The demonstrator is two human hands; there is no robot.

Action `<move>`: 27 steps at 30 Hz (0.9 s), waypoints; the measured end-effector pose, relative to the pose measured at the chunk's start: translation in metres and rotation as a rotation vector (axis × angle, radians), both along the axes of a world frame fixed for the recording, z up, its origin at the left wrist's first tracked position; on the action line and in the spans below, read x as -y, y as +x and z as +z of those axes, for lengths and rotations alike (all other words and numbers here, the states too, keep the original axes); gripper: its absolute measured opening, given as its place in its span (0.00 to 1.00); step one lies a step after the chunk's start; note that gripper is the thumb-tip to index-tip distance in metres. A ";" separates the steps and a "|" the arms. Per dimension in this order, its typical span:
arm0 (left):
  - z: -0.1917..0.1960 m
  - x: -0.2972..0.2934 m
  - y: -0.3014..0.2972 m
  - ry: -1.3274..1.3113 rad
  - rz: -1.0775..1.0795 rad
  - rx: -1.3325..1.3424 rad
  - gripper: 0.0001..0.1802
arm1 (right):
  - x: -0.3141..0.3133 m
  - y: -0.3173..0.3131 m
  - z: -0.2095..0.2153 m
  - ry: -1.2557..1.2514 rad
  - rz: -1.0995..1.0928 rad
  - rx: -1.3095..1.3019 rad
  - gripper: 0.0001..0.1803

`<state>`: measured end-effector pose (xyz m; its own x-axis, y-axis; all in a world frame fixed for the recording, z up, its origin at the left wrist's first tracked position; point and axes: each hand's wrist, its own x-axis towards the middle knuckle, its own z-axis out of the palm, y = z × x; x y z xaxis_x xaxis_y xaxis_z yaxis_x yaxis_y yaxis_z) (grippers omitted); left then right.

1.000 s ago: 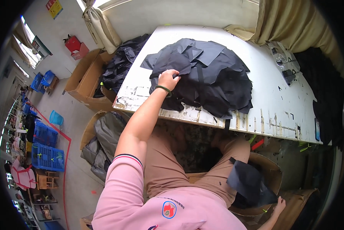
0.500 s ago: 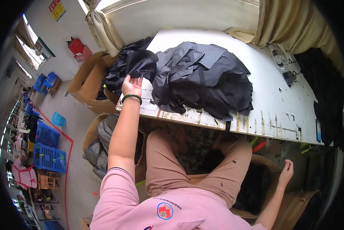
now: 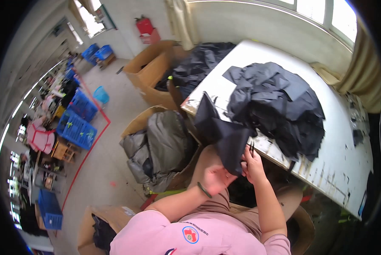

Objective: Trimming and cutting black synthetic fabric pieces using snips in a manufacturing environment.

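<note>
A black fabric piece [image 3: 230, 144] hangs folded in front of me at the near left corner of the white table. My left hand [image 3: 216, 178], with a dark green bangle at the wrist, has its fingers at the lower edge of this piece, slightly blurred. From the other side my right hand [image 3: 253, 165] meets the same edge, its fingers bent around a small dark two-pronged tool [image 3: 252, 147] that resembles thread snips. On the table [image 3: 339, 170] lies a large heap of black fabric pieces [image 3: 279, 102], just beyond both hands.
More black fabric [image 3: 203, 63] spills from a cardboard box [image 3: 146, 78] left of the table. Nearer, another box holds grey-green fabric [image 3: 169, 140]. Blue crates [image 3: 78, 129] stand past a red floor line [image 3: 88, 148]. Another box [image 3: 109, 216] sits at my lower left.
My left hand has drawn a black fabric piece from the table's left corner toward my lap. My right hand has come in from the far right to meet it. The view has turned left.
</note>
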<state>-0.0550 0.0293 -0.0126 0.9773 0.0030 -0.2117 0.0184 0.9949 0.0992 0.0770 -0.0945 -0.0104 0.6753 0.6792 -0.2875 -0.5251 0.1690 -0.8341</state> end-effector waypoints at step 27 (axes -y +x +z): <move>0.174 0.047 0.064 0.841 -0.356 0.909 0.45 | 0.147 -0.055 0.157 -0.252 -1.268 0.874 0.13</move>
<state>0.0090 -0.0180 0.1612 0.7432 -0.4795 0.4666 -0.1356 0.5750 0.8069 0.0217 -0.2419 0.1463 0.7608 -0.4462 0.4713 0.4924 -0.0763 -0.8670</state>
